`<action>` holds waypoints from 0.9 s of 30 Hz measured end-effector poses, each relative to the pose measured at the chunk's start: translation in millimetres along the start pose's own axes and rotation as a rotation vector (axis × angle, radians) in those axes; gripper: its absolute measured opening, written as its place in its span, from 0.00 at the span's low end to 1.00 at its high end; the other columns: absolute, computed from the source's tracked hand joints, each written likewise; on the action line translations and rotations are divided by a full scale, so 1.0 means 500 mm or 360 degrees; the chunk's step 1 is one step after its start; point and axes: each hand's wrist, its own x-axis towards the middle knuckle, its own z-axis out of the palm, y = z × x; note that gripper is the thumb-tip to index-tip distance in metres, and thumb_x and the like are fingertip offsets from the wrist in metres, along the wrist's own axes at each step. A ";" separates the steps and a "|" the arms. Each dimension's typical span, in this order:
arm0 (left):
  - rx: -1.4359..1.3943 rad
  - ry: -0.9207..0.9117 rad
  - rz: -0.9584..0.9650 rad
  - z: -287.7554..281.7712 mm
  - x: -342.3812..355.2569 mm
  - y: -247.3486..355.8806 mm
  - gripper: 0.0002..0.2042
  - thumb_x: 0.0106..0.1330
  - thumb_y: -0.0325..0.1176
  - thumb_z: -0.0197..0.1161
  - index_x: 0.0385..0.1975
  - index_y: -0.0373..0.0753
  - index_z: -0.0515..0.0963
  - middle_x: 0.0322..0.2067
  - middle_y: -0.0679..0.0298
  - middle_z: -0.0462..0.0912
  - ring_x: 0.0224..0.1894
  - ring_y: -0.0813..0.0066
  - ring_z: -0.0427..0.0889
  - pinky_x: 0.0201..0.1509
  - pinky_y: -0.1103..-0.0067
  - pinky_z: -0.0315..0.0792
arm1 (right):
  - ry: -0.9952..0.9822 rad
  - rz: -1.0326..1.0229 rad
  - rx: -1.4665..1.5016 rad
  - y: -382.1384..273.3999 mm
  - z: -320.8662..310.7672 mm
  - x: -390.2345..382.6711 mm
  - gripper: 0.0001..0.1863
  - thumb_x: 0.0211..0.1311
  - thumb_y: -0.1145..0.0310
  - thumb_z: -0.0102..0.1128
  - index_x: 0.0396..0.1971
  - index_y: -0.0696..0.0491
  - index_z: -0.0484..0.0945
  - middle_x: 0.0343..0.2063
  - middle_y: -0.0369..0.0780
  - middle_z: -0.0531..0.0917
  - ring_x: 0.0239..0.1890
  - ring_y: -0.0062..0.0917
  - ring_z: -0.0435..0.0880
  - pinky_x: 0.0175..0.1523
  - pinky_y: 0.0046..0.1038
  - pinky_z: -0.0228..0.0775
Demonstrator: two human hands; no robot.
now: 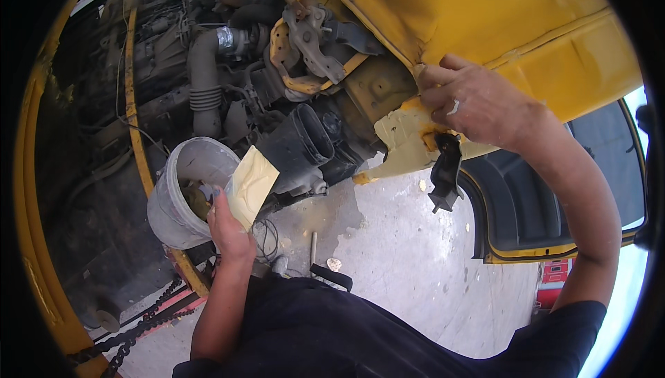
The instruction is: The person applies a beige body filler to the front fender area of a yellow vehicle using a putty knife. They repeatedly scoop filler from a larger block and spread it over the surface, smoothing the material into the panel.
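Tilting in front of the engine bay's yellow bar [131, 94] at the left, a grey bucket [165, 205] opens up and rightward; what bears it is unclear. By its right rim, the left hand [232, 234] holds a board [235, 187], the thumb up along the near edge and the other fingers mostly hidden, so I cannot tell their spread. Cream paste [256, 178] coats the board's upper face, which is probably why it is carried flat side out, with the bucket just beside it perhaps to catch drips. Farther right, a cream patch [405, 132] covers the lower left corner of the yellow panel [512, 11]. The right hand [474, 101] reaches that panel's lower edge, fingers curled close together, apparently for fine control; whether they pinch anything I cannot tell. Below hangs a black bracket [447, 173].
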 end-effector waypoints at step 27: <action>0.0008 -0.0119 -0.0100 0.000 0.005 -0.018 0.31 0.89 0.51 0.51 0.66 0.21 0.77 0.62 0.48 0.86 0.62 0.63 0.89 0.70 0.70 0.77 | 0.0050 0.0597 -0.0585 -0.010 -0.175 -0.185 0.15 0.53 0.72 0.84 0.42 0.48 0.97 0.50 0.36 0.91 0.64 0.31 0.82 0.73 0.31 0.78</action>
